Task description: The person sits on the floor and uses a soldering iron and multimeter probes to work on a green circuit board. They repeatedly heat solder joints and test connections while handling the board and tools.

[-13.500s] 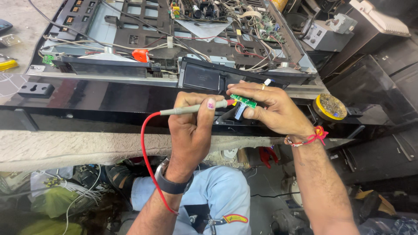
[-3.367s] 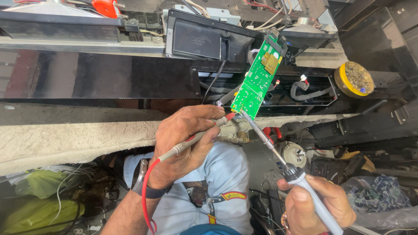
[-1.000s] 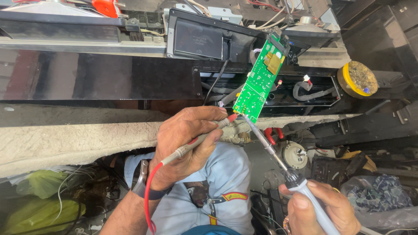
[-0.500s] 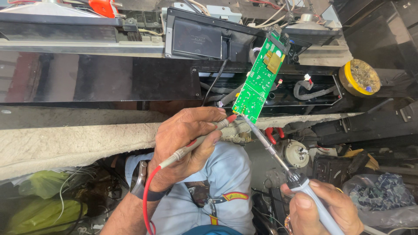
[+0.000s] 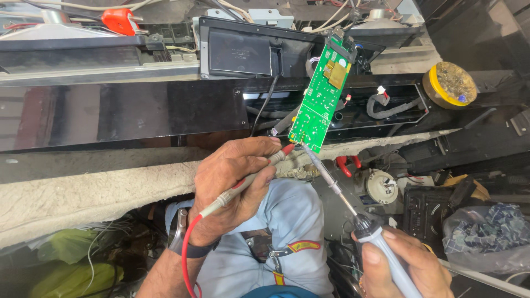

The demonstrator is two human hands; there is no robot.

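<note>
My left hand [image 5: 232, 185] grips a red test probe [image 5: 259, 171] whose red lead [image 5: 187, 259] loops down past my wristwatch. The probe's tip touches the bottom edge of a narrow green circuit board [image 5: 320, 94] that stands tilted against the black appliance chassis [image 5: 127, 110]. My right hand [image 5: 406, 265] holds a soldering iron [image 5: 381, 243] by its pale handle. Its long metal shaft [image 5: 326, 176] runs up and left, and its tip meets the same lower corner of the board.
A round yellow tin [image 5: 450, 83] sits at the right of the chassis. A red clip [image 5: 118, 21] lies at the top left. A pale worn bench edge [image 5: 83, 193] runs below the chassis. Below are a bag [image 5: 486, 237], a round part [image 5: 382, 186] and tangled wires.
Both hands hold the same tools as one second ago. The view has shifted slightly; probe and iron tip stay at the board's lower corner.
</note>
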